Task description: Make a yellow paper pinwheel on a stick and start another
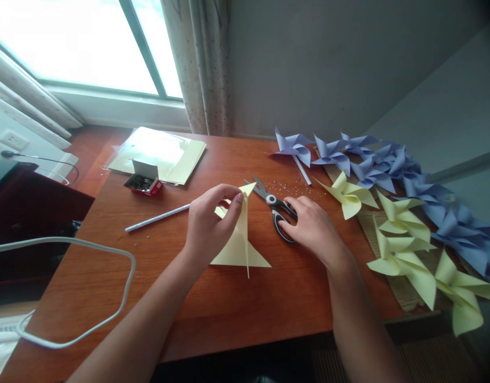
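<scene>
While my left hand (pixel 208 226) pinches the folded yellow paper (pixel 240 246), lots of pinwheels are made and this one is only begun.

From my head camera, I see my left fingers closed tight on a top corner of the paper, lifting it so it stands up in the middle of the wooden table (pixel 213 314). My right hand (pixel 312 226) lies over the black handles of the scissors (pixel 277 210), just beside the paper; I cannot tell if it really grips them. I think the paper is folded but not cut or pinned. Finished yellow pinwheels (pixel 404 250) and blue pinwheels (pixel 372 162) lie along my right. A white stick (pixel 157 218), a small box of pins (pixel 144 182) and spare yellow sheets (pixel 165 154) wait on my left.
</scene>
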A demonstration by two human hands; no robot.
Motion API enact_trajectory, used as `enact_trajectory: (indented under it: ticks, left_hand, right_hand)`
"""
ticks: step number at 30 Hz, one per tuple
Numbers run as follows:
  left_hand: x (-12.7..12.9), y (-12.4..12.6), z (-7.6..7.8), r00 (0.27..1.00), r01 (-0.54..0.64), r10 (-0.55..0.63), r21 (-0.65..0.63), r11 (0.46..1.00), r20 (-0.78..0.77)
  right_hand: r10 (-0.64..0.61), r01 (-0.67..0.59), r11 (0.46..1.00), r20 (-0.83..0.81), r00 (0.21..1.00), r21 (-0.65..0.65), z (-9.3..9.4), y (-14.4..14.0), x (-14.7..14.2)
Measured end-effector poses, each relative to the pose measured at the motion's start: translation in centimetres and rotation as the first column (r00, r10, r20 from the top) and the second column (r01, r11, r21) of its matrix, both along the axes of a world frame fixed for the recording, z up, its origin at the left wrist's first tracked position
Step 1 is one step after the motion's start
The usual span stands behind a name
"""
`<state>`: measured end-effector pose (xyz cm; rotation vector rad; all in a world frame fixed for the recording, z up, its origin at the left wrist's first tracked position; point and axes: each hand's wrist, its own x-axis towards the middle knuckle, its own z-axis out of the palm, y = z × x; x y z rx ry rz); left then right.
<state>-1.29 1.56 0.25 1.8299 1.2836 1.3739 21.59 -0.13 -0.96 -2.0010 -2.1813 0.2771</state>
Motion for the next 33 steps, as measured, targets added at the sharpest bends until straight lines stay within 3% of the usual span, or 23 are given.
enact_trajectory:
  ticks: [5,8,11,13,16,27,33]
  left_hand:
    - [0.0,0.0,-0.1,1.000,0.012,-0.012,-0.007,1.000,-0.020]
    - [0.1,0.0,-0.3,0.999,0.026,-0.027,-0.010,1.000,-0.041]
    - [0.3,-0.2,-0.5,0.997,0.046,-0.046,-0.001,0.999,-0.067]
    - [0.5,-0.2,-0.6,0.995,0.060,-0.060,0.000,0.998,-0.083]
    - [0.6,-0.3,-0.6,0.992,0.085,-0.086,-0.010,0.996,-0.091]
    - [1.0,-0.5,-1.1,0.983,0.137,-0.143,-0.057,0.989,-0.116]
    - [1.0,-0.5,-1.1,0.973,0.231,-0.223,-0.173,0.957,0.068]
  right_hand:
    - [-0.030,0.033,0.991,-0.030,0.999,0.131,0.4,0.0,-0.1]
    - [-0.005,0.078,0.966,-0.285,0.959,0.247,0.8,-0.3,-1.3]
    - [0.121,0.018,0.979,-0.649,0.751,0.204,1.2,-1.0,-3.3]
    - [0.181,-0.046,0.979,-0.750,0.636,0.198,1.2,-1.6,-4.5]
    - [0.214,-0.079,0.975,-0.776,0.594,0.208,1.0,-2.1,-5.4]
    - [0.147,-0.015,0.986,-0.837,0.527,0.164,-0.1,-1.4,-5.4]
    - [0.100,0.036,0.991,-0.883,0.459,0.131,-0.4,-1.4,-5.3]
